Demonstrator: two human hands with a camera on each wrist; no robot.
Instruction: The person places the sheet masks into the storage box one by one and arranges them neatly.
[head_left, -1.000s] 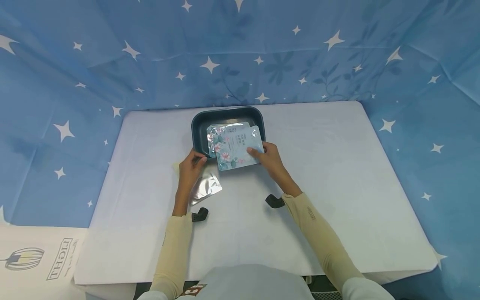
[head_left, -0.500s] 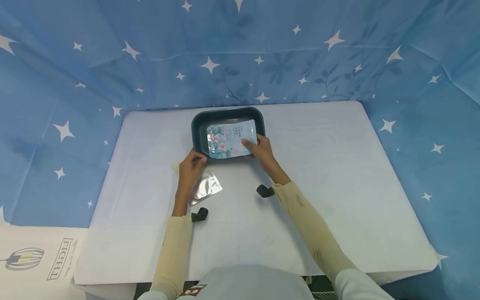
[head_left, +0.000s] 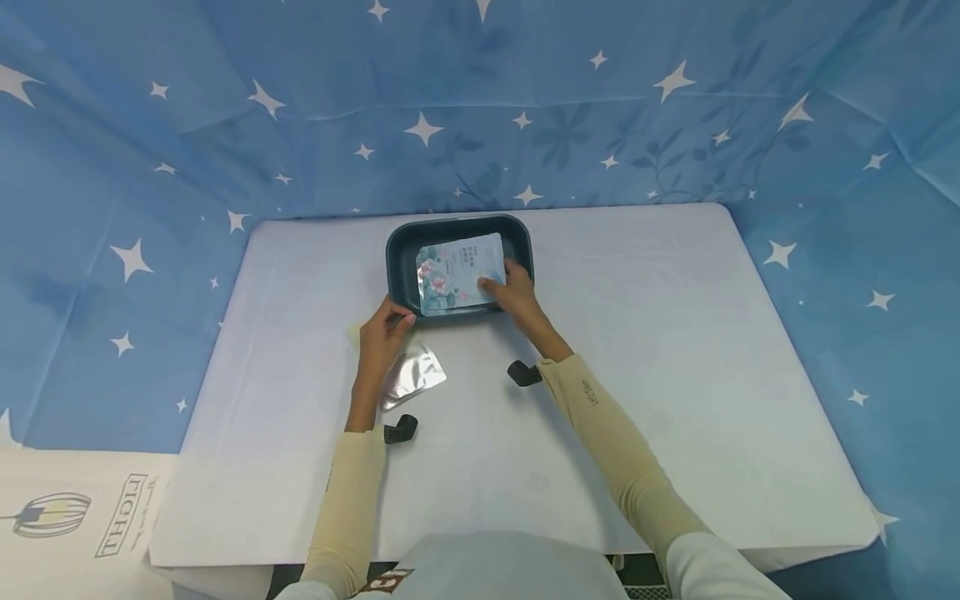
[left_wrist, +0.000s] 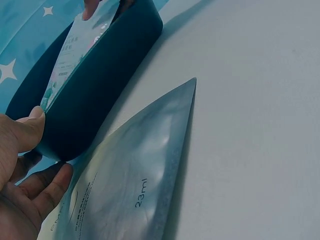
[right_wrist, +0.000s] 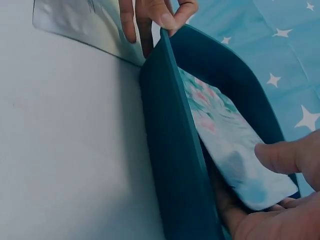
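A dark teal tray [head_left: 402, 271] stands at the back of the table. My left hand [head_left: 381, 340] pinches its near left corner; in the left wrist view the thumb is at the rim and other fingers lie under the corner. My right hand [head_left: 522, 298] grips a pale blue floral sheet mask packet [head_left: 459, 273], thumb on top and fingers beneath. In the right wrist view, the packet [right_wrist: 230, 150] lies inside the tray walls, its right end held up by the fingers. Beside my left hand a silver foil packet [head_left: 414, 373] marked 23ml [left_wrist: 142, 192] lies on the table.
A pale yellowish packet edge [head_left: 352, 333] shows left of my left wrist. Black wrist camera mounts [head_left: 401, 428] stick out from both sleeves. The white table [head_left: 675, 375] backs onto a blue star-patterned curtain [head_left: 480, 100].
My right hand has moved forward and left, bringing the floral packet from over the tray's near edge down into the tray, over the packet seen there before. My left hand has stayed at the corner.
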